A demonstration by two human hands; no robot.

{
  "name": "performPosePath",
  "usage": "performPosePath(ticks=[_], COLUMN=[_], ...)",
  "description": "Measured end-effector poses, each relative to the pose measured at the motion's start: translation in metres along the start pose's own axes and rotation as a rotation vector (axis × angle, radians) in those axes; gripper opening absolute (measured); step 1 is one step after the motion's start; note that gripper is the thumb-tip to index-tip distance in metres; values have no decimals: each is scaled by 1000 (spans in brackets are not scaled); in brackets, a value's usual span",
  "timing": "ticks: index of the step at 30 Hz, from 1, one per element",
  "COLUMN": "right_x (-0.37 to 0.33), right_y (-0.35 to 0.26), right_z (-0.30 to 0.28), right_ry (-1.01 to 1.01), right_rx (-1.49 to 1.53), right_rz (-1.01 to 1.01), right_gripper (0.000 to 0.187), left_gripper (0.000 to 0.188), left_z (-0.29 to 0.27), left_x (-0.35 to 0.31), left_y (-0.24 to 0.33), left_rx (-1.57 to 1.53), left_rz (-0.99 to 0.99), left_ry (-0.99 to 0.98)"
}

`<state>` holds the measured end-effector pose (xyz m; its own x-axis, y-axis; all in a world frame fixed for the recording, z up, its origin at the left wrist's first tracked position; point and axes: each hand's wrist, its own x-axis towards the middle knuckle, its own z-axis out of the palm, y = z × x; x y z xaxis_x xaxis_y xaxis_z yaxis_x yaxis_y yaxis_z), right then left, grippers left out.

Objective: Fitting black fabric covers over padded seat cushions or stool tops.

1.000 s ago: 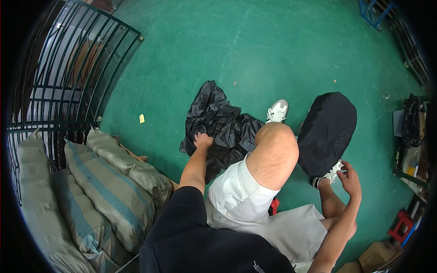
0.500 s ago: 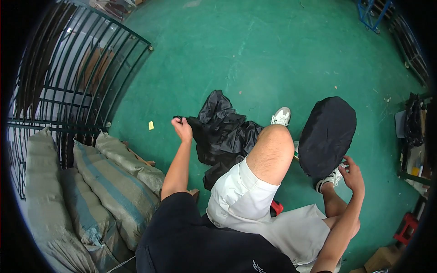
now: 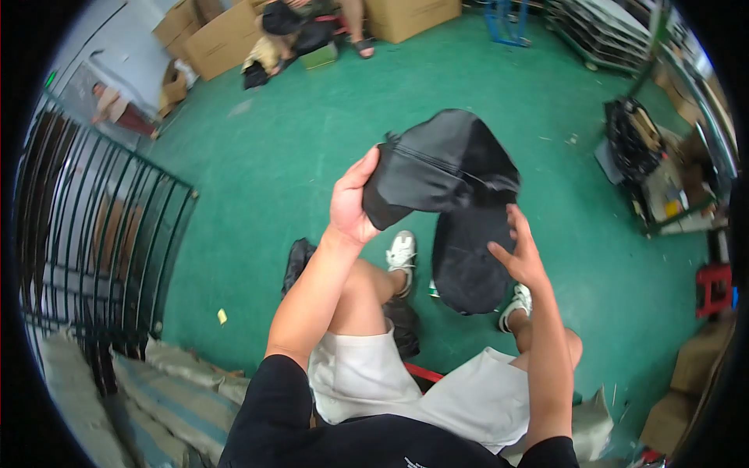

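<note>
My left hand (image 3: 355,199) is closed on a piece of black, slightly shiny fabric (image 3: 449,156), raised in front of me. A seam runs across it, and it droops toward the right. Below hangs or stands a flat black oval piece (image 3: 472,261) with a dull surface; its top edge is hidden by the fabric, and I cannot tell whether the two are joined. Beside them, my right hand (image 3: 521,253) has thumb and fingers apart, its fingertips by the fabric's lower right edge. More black fabric (image 3: 296,261) shows beside my left leg.
Woven sacks (image 3: 172,390) lie at left, under a dark green metal rack (image 3: 125,234). A red stool (image 3: 714,288) and cardboard boxes (image 3: 686,374) are at right, near a cluttered shelf (image 3: 679,187). Farther off are large cartons (image 3: 413,15), a seated person's legs and another person (image 3: 121,109).
My left hand has lifted black fabric from the floor and brought it right, over the oval piece. My right hand has come up and inward. The view has tipped up, showing more of the room.
</note>
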<state>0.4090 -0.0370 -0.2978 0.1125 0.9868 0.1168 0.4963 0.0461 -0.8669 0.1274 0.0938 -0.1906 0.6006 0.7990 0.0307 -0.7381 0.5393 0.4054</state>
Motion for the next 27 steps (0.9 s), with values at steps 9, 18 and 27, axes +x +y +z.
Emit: performPosePath(ticks=[9,18,27], right_x=[15,8,-5], right_y=[83,49,-16], right_z=[-41,-28,-10], right_ry=[119,437,-44], right_rx=[337,1152,-126], right_rz=[-19,317,-183], right_gripper=[70,41,22], left_gripper=[14,32,47], left_z=[-35,-63,-16], left_x=[74,80,54], left_y=[-108,-149,-162], left_rx=[160,1569,622], left_rz=[-136,205,-235], left_ry=[81,423,156])
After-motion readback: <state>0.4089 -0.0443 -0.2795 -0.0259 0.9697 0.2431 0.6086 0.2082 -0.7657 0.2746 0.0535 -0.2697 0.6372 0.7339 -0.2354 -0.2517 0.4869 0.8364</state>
